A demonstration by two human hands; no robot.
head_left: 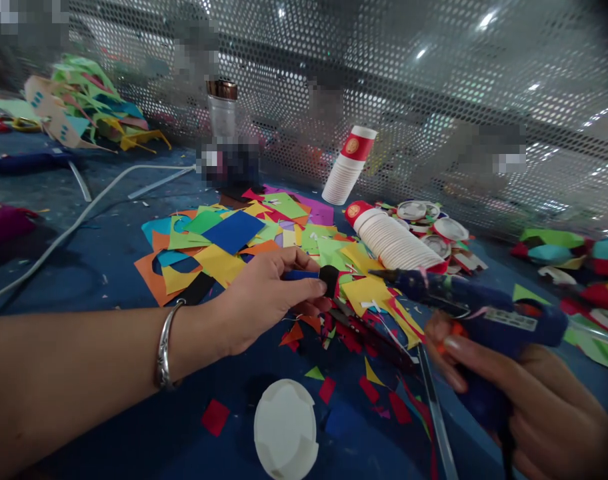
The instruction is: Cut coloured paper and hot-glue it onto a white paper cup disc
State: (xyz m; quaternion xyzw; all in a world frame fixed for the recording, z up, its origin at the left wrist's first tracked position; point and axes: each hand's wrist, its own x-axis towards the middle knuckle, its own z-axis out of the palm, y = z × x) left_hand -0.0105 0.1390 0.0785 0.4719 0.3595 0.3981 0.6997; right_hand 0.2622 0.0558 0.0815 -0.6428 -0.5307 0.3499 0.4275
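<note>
My left hand (264,293), with a silver bangle at the wrist, pinches a small black rounded piece (329,276) that has a blue strip (300,275) beside it. Whether the two are joined I cannot tell. My right hand (529,393) is wrapped round the handle of a dark blue hot glue gun (464,293), fingers by its orange trigger. The gun's nozzle points left toward the black piece, a short gap away. Below my left hand, near the front, lies a white round cup-base piece (285,430) with flaps at its rim.
Coloured paper scraps (234,230) cover the middle of the blue table. Behind them are a tilted paper cup stack (345,170) and a lying one (399,243). A white cable (79,220) crosses the left. A perforated metal screen (294,73) stands behind. A clear glue stick (437,413) lies front right.
</note>
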